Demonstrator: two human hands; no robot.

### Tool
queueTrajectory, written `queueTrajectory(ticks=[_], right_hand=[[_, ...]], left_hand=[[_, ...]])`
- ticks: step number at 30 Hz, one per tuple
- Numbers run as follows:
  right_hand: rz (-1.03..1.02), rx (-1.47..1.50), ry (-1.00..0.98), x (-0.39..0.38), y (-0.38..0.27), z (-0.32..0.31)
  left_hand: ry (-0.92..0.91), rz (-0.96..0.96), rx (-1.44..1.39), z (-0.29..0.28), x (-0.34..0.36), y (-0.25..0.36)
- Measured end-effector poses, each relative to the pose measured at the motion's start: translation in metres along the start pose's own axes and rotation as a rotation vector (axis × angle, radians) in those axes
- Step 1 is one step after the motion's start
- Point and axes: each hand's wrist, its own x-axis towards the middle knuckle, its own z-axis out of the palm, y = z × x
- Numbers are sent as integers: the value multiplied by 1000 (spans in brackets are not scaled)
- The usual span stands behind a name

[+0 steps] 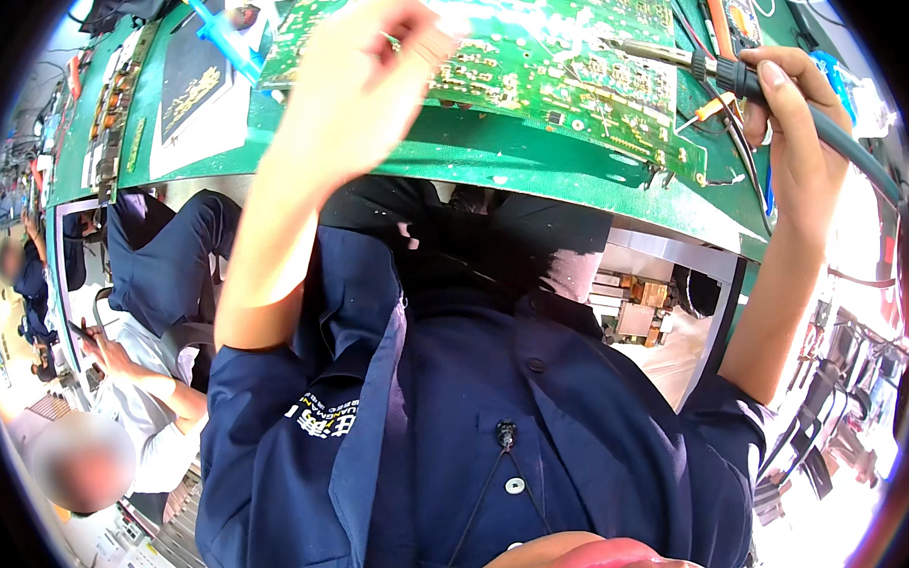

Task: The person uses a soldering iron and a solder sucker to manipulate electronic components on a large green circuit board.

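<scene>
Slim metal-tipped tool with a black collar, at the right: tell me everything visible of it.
The soldering-iron-like tool has a slim, metallic-looking shaft, a black, ribbed, plastic-looking collar and a thick grey-green sleeve or cable curving toward the lower right. The person's bare right hand grips it around the collar. It slants, tip pointing left, over the green, component-covered circuit board; I cannot tell whether the tip touches it.
</scene>
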Motion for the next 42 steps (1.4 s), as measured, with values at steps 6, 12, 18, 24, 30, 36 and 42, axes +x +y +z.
queueTrajectory(ticks=[6, 12, 18, 24, 30, 36, 42], right_hand=[[51, 147, -53, 6, 20, -3], [99, 161, -51, 10, 23, -8], [137, 146, -131, 15, 24, -11], [236, 158, -225, 13, 31, -8], [275, 3, -180, 18, 24, -7], [339, -14, -226, 21, 26, -12], [435, -10, -179, 21, 28, -14]], left_hand=[[-159, 115, 292, 34, 1, 4], [-78, 77, -27, 21, 0, -6], [-34, 206, -341, -6, 24, -35], [20, 225, -376, 9, 38, -53], [-44, 240, -333, 16, 32, -46], [47, 152, -238, 27, 30, -45], [244, 107, -184, 46, 33, -32]])
